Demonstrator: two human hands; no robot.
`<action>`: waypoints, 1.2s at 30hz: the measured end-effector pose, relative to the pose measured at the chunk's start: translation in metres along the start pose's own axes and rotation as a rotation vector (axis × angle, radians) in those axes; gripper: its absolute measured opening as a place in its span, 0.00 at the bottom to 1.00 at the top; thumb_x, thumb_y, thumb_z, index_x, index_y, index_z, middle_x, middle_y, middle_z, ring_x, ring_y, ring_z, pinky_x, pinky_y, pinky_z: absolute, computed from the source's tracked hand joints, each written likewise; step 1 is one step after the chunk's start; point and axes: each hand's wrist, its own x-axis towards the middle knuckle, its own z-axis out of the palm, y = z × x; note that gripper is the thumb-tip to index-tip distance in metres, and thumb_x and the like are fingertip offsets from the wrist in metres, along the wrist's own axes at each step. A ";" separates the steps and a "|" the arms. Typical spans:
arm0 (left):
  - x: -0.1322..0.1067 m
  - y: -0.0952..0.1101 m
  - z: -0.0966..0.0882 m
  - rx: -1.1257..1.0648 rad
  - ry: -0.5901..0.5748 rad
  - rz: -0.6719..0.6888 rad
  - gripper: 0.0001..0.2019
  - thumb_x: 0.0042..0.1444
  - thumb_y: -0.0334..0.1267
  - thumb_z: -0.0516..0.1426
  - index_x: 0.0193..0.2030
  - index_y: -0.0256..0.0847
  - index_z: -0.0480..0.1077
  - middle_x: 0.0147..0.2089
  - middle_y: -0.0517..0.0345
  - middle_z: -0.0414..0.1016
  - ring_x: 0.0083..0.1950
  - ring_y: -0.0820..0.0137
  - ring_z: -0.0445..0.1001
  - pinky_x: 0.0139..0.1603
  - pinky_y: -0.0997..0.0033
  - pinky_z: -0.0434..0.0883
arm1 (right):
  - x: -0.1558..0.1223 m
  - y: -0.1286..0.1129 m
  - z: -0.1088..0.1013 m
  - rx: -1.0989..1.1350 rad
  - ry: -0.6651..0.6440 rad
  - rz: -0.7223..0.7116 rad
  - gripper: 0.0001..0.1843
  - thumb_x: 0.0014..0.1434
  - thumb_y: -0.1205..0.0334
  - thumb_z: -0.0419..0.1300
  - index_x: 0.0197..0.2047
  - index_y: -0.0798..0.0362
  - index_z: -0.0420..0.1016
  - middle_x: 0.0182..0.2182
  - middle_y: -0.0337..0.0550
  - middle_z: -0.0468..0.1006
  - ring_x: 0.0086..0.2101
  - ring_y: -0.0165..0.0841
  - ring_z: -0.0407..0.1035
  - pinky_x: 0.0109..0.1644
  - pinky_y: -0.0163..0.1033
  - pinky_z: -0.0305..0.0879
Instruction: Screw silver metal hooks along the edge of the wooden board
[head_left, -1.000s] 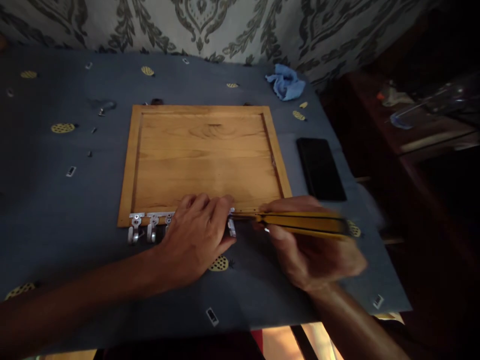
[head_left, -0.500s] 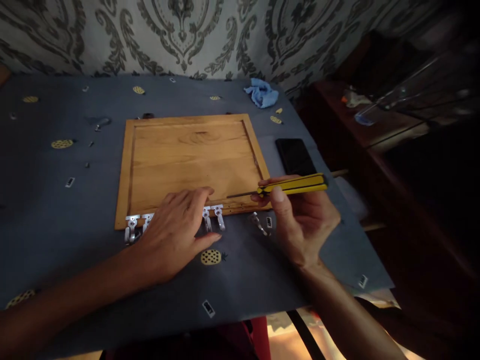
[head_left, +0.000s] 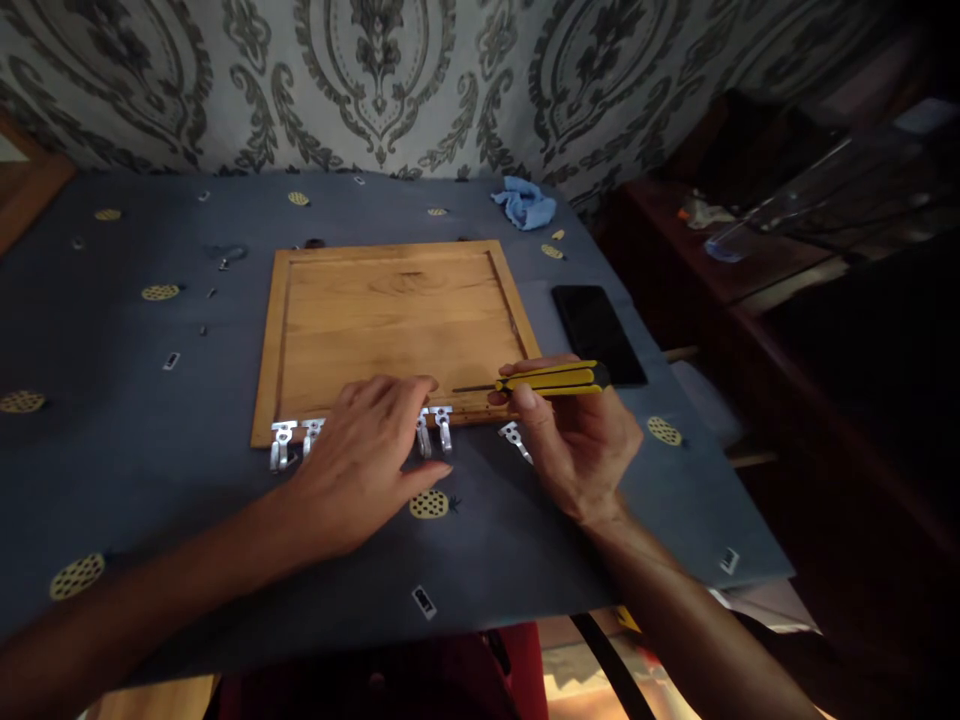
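Note:
A framed wooden panel (head_left: 390,310) lies flat, with several silver metal hooks (head_left: 444,428) along its front edge. My left hand (head_left: 367,450) rests over that edge, fingers stretched and thumb spread, and covers the middle of the hook row. In my right hand (head_left: 581,440) is a yellow and black screwdriver (head_left: 555,380), gripped by its handle. Its thin shaft points left, over the panel's front right part; whether the tip touches anything I cannot tell. Small holes show in the front edge there. A separate metal hook (head_left: 516,440) lies just off the edge, partly behind my right hand.
A black phone (head_left: 600,335) lies right of the panel, and a crumpled blue cloth (head_left: 523,204) at the back. Small metal bits (head_left: 223,264) are scattered left on the grey tablecloth (head_left: 150,440). Dark red furniture (head_left: 757,240) stands beyond the table's right edge.
My head view has shifted, so the panel appears farther right. My right hand and the screwdriver have moved a little left relative to the panel. My left hand keeps its place over the hooks.

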 end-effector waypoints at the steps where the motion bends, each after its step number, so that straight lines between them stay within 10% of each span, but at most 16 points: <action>1: 0.002 0.003 0.002 0.009 -0.012 0.012 0.28 0.52 0.41 0.66 0.55 0.38 0.59 0.51 0.48 0.74 0.52 0.55 0.73 0.52 0.54 0.69 | -0.001 0.000 0.000 0.015 0.004 0.009 0.05 0.63 0.63 0.59 0.43 0.50 0.73 0.37 0.42 0.78 0.37 0.34 0.76 0.37 0.42 0.74; 36: 0.018 0.002 0.019 -0.074 -0.088 -0.135 0.34 0.49 0.43 0.69 0.58 0.36 0.58 0.48 0.49 0.74 0.50 0.54 0.72 0.51 0.52 0.69 | 0.000 -0.005 -0.004 0.037 -0.097 -0.105 0.07 0.61 0.69 0.61 0.42 0.49 0.74 0.38 0.39 0.80 0.37 0.31 0.75 0.41 0.41 0.72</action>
